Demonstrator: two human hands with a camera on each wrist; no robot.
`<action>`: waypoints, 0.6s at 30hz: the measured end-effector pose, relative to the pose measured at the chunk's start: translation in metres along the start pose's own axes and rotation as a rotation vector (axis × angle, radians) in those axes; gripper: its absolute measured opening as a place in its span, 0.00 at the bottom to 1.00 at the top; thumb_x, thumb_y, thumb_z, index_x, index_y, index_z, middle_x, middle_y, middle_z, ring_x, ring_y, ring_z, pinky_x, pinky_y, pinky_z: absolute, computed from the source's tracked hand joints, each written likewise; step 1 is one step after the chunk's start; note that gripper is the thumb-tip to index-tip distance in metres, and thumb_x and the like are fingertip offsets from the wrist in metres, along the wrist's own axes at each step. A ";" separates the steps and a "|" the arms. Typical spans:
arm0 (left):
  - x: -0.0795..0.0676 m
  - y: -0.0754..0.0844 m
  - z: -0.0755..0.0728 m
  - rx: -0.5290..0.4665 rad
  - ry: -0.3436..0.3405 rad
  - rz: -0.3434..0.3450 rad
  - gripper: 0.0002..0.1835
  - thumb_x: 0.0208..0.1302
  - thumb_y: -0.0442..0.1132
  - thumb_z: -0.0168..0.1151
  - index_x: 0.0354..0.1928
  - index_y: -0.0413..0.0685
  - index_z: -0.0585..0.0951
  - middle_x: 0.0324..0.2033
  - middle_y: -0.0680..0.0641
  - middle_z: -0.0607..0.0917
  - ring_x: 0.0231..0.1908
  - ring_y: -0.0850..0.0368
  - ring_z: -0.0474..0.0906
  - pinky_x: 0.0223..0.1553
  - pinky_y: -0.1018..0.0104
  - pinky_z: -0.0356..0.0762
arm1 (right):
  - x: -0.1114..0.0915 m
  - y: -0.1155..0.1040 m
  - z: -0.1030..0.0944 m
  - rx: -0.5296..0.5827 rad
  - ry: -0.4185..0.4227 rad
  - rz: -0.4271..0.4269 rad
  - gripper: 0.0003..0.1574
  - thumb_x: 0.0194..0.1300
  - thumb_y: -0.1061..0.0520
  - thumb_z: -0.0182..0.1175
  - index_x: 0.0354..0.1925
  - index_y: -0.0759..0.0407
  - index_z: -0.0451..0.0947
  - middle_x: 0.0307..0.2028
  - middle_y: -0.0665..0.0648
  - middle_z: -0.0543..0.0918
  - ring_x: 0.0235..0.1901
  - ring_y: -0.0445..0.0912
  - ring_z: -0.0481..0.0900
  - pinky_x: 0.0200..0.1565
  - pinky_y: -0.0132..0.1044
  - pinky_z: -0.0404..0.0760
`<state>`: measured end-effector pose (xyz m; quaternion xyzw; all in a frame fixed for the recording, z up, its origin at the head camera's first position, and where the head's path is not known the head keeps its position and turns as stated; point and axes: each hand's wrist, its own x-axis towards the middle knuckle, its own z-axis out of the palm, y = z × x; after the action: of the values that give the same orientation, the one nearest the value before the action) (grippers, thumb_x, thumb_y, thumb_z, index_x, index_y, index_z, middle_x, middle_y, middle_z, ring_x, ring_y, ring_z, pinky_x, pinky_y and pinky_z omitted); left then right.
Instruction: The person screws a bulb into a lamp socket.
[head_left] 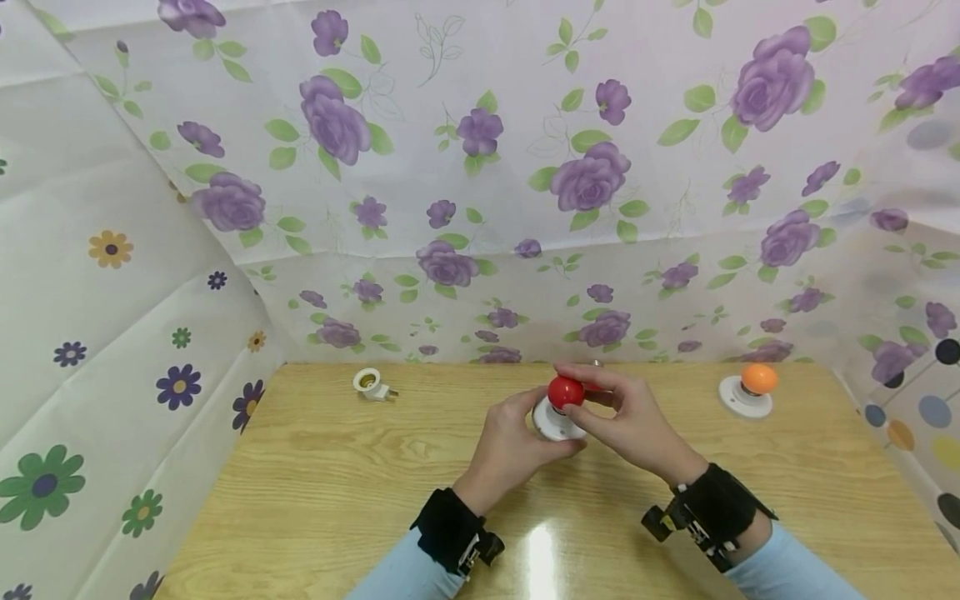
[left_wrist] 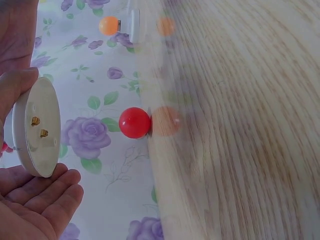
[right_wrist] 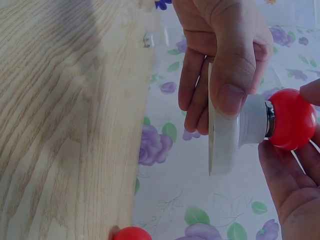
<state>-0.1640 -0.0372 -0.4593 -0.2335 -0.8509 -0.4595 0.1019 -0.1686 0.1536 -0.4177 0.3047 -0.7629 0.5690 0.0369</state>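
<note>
A round white lamp holder (head_left: 551, 427) with a red bulb (head_left: 566, 392) in its socket is held up above the table between both hands. My left hand (head_left: 510, 442) grips the holder's disc by its rim, thumb on one face in the right wrist view. The disc's underside (left_wrist: 42, 127), with two brass screws, faces the left wrist camera. My right hand (head_left: 630, 421) pinches the red bulb (right_wrist: 291, 119) between thumb and fingers. The bulb's metal collar shows at the socket mouth. Behind the right hand lies a second red bulb (left_wrist: 135, 122), mostly hidden in the head view.
An orange bulb (head_left: 760, 378) sits in another round white holder (head_left: 744, 400) at the table's back right. At the back left lies a white plug-in socket (head_left: 369, 383) with metal prongs. Flowered sheeting (head_left: 480, 200) rises along the back edge of the wooden table (head_left: 322, 500).
</note>
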 end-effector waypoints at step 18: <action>-0.001 0.000 0.001 -0.004 0.007 -0.002 0.34 0.44 0.63 0.70 0.56 0.64 0.74 0.45 0.64 0.77 0.43 0.70 0.74 0.40 0.70 0.74 | 0.001 -0.035 0.001 0.015 0.048 0.049 0.26 0.55 0.62 0.66 0.54 0.57 0.76 0.53 0.53 0.77 0.50 0.48 0.76 0.47 0.44 0.75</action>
<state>-0.1635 -0.0371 -0.4602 -0.2313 -0.8498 -0.4621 0.1042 -0.1509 0.1464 -0.3880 0.2722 -0.7647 0.5828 0.0388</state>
